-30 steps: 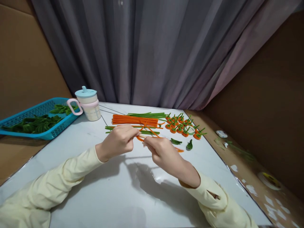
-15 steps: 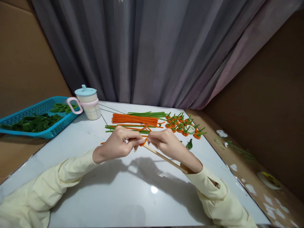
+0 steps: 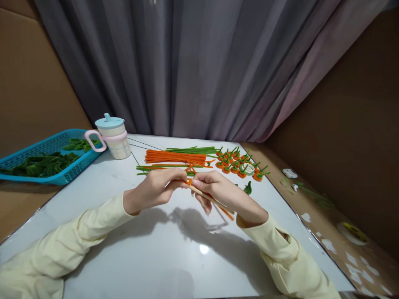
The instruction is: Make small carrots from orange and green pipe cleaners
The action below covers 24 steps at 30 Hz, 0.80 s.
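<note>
Over the middle of the table, my left hand [image 3: 162, 187] is closed in a pinch at the far tip of a thin wooden stick [image 3: 215, 200], where a bit of orange pipe cleaner [image 3: 189, 182] shows. Right beside it, my right hand [image 3: 215, 189] has its thumb and index finger closed on the stick near that tip, other fingers curled beneath. The loose end of the orange pipe cleaner hangs below my right palm. My fingertips partly hide how it wraps round the stick.
Beyond my hands lie orange pipe cleaners [image 3: 174, 156] and green pipe cleaners [image 3: 193, 150]. Several small orange-and-green pieces [image 3: 229, 158] stand at right, near a tape roll [image 3: 248, 168]. A lidded cup [image 3: 114, 139] and blue basket [image 3: 70, 172] are left; paper scraps [image 3: 328, 246] lie right.
The stick has swung to a different angle under my right hand, whose lower fingers now show. The pipe cleaner's loose end has come into view below that hand.
</note>
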Each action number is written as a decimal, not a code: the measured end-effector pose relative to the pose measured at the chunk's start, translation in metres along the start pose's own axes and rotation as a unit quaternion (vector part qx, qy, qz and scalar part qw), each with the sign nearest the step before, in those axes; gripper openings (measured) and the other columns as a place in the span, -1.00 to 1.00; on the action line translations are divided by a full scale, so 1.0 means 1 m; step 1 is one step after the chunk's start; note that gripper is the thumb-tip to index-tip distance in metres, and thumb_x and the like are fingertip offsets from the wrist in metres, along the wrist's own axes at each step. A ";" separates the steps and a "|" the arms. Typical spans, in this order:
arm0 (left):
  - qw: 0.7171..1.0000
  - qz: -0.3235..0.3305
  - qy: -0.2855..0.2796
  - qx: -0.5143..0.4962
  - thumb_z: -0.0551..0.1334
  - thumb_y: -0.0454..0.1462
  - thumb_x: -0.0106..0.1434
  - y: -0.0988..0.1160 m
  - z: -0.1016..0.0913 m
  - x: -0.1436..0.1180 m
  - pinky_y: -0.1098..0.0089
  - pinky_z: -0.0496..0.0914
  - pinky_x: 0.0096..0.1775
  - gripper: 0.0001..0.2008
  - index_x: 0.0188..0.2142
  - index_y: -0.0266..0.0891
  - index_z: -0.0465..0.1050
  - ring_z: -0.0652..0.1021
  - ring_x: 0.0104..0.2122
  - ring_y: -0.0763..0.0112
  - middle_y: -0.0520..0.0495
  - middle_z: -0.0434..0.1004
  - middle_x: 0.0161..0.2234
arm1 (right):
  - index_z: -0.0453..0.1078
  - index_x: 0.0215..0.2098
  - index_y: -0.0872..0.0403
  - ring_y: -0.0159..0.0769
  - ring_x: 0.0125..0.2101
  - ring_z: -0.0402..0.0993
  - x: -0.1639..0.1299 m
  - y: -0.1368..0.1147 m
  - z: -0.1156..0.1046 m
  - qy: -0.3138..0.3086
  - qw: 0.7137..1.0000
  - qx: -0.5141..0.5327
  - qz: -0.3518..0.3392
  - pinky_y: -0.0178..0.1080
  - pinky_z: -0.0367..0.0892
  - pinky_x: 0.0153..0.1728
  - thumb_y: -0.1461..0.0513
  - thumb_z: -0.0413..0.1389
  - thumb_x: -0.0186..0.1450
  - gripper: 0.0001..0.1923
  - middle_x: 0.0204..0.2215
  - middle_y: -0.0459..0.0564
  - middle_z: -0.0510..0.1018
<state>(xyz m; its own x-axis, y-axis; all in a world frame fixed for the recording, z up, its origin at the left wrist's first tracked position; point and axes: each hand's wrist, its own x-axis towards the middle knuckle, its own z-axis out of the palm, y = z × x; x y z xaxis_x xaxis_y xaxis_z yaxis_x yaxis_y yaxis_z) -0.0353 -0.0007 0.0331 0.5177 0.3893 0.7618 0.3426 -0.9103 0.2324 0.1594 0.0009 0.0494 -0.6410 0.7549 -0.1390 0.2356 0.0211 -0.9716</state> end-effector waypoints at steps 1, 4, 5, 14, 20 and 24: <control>0.999 0.033 0.002 0.007 0.10 -0.44 0.27 -0.002 0.000 -0.001 0.54 0.35 -0.47 -0.90 -0.28 -0.24 0.33 0.46 -0.55 0.51 0.00 0.49 -0.50 | 0.23 -0.49 0.11 -0.49 -0.82 0.18 0.001 0.000 0.001 -0.014 0.999 0.027 0.011 -0.42 0.12 -0.73 0.23 -0.12 0.33 -0.74 -0.78 -0.20 0.31; 0.996 0.093 -0.012 -0.003 0.05 -0.46 0.28 -0.007 0.000 -0.004 0.49 0.37 -0.43 -0.83 -0.23 -0.23 0.33 0.47 -0.51 0.47 -0.03 0.49 -0.49 | 0.22 -0.49 0.10 -0.53 -0.83 0.02 0.002 0.000 0.003 -0.012 0.999 0.035 0.018 -0.44 -0.03 -0.76 0.21 -0.11 0.32 -0.74 -0.80 -0.25 0.19; 0.995 0.093 -0.015 -0.009 0.05 -0.46 0.28 -0.008 -0.001 -0.005 0.49 0.37 -0.42 -0.83 -0.23 -0.23 0.33 0.47 -0.50 0.46 -0.03 0.49 -0.49 | 0.22 -0.50 0.10 -0.54 -0.81 -0.03 0.002 0.000 0.004 0.007 1.000 0.007 0.003 -0.44 -0.07 -0.75 0.21 -0.11 0.32 -0.74 -0.80 -0.27 0.12; 0.943 -0.284 -0.077 -0.159 -0.07 -0.15 0.39 0.005 0.002 0.008 0.50 0.32 -0.46 -0.71 -0.32 -0.23 0.31 0.42 -0.54 0.51 0.04 0.41 -0.48 | 0.21 -0.47 0.09 -0.41 -0.61 0.15 0.001 0.016 0.019 0.312 0.795 -0.470 -0.224 -0.37 0.04 -0.56 0.50 -0.16 0.07 -0.76 -0.61 -0.10 0.30; 0.937 -0.327 -0.083 -0.089 -0.09 -0.14 0.39 0.012 0.004 0.012 0.50 0.21 -0.44 -0.59 -0.53 -0.23 0.24 0.33 -0.56 0.52 0.09 0.28 -0.59 | 0.31 -0.37 0.15 -0.36 -0.62 0.26 0.003 0.025 0.028 0.337 0.701 -0.585 -0.231 -0.34 0.02 -0.60 0.53 -0.19 0.03 -0.66 -0.53 0.00 0.43; 0.948 -0.300 -0.084 -0.061 -0.07 -0.17 0.38 0.009 0.006 0.010 0.51 0.20 -0.47 -0.60 -0.57 -0.22 0.18 0.33 -0.60 0.54 0.11 0.28 -0.62 | 0.33 -0.35 0.15 -0.34 -0.60 0.27 0.003 0.023 0.030 0.310 0.716 -0.593 -0.199 -0.33 0.01 -0.59 0.53 -0.18 0.04 -0.65 -0.54 0.00 0.42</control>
<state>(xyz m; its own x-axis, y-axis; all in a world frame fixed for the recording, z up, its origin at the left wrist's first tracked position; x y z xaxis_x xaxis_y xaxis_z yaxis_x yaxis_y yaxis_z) -0.0220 -0.0042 0.0389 0.3789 0.8501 0.3658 0.5267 -0.5231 0.6700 0.1409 -0.0161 0.0213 -0.4689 0.6721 0.5731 0.8148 0.5795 -0.0130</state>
